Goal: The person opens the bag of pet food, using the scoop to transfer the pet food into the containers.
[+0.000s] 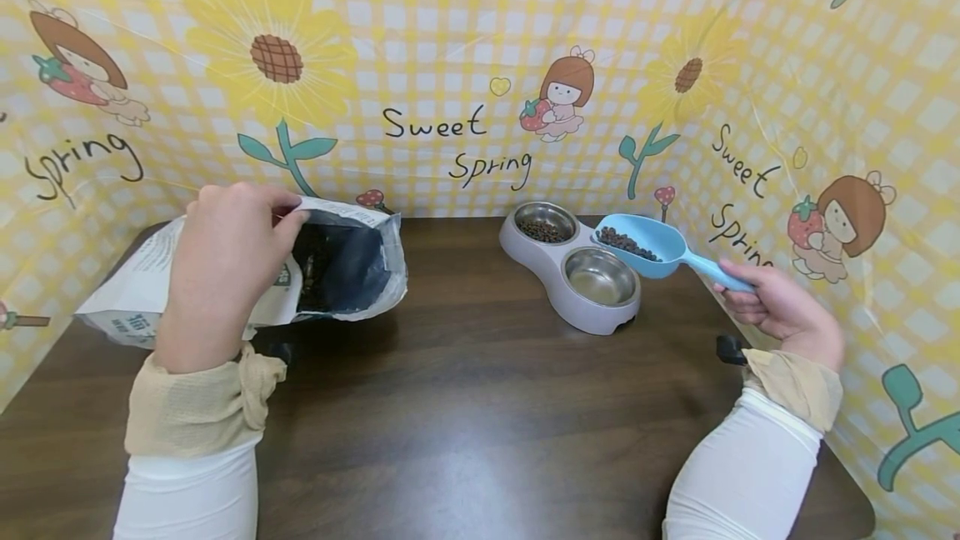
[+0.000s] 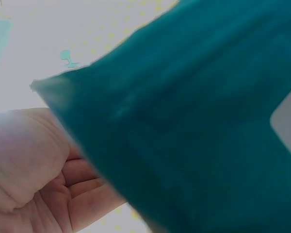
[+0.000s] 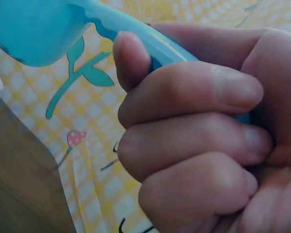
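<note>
My left hand (image 1: 225, 257) pinches the top edge of an open white pet-food bag (image 1: 345, 261) that lies on its side at the table's left; dark kibble shows inside. In the left wrist view the bag (image 2: 194, 126) fills the frame as a blurred teal surface over my left hand (image 2: 43, 179). My right hand (image 1: 772, 302) grips the handle of a blue scoop (image 1: 645, 244) loaded with kibble, held just above the right of a grey double pet bowl (image 1: 558, 282). The far bowl (image 1: 543, 227) holds kibble; the near bowl (image 1: 600, 273) looks bare. The right wrist view shows my right hand (image 3: 194, 131) curled round the scoop (image 3: 39, 29).
The dark wooden table (image 1: 465, 390) is enclosed at the back and both sides by a yellow checked "Sweet Spring" backdrop (image 1: 450, 65). A small black object (image 1: 729, 348) sits by my right wrist.
</note>
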`<state>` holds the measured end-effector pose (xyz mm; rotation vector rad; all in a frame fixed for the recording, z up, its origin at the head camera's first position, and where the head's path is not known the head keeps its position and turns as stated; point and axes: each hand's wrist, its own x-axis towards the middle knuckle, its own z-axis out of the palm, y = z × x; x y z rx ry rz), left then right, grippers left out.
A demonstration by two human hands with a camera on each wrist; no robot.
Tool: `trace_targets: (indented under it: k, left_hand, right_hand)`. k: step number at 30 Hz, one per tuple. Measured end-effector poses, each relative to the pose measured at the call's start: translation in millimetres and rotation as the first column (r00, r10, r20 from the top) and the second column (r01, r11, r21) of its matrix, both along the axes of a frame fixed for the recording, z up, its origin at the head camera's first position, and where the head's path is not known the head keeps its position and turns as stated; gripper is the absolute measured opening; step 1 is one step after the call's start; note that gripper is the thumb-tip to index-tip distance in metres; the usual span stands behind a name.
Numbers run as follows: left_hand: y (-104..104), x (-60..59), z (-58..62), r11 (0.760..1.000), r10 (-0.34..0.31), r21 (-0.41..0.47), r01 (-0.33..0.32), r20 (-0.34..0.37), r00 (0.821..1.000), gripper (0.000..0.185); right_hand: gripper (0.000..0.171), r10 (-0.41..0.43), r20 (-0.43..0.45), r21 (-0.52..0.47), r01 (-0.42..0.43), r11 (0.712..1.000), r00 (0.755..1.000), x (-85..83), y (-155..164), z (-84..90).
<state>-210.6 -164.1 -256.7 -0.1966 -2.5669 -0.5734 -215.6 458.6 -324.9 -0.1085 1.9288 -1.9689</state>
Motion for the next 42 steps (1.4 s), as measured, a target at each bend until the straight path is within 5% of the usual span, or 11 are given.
trace_targets:
  k: [9,17,31,42]
  left_hand:
    - [0,1.7,0.2,1.000,0.006,0.003,-0.006,-0.002,1.000,0.025]
    - [0,0.6,-0.9,1.000,0.007,0.002,-0.007,0.005,1.000,0.025]
    - [0,0.4,-0.9,1.000,0.006,-0.009,-0.005,0.014,1.000,0.027]
    - [0,0.4,-0.9,1.000,0.007,-0.005,-0.007,0.023,1.000,0.027]
  right_hand:
    - [0.049,-0.135,0.016,0.177,0.130,0.976,0.991,1.3,4,-6.0]
    - [0.043,-0.153,-0.016,0.458,0.144,0.877,0.988,-4.4,2,-5.0]
    - [0.046,-0.080,-0.096,0.717,0.125,0.686,0.992,-8.1,-16,8.4]
    - [0.040,0.014,-0.119,0.760,0.082,0.645,0.993,-12.3,-34,17.5]
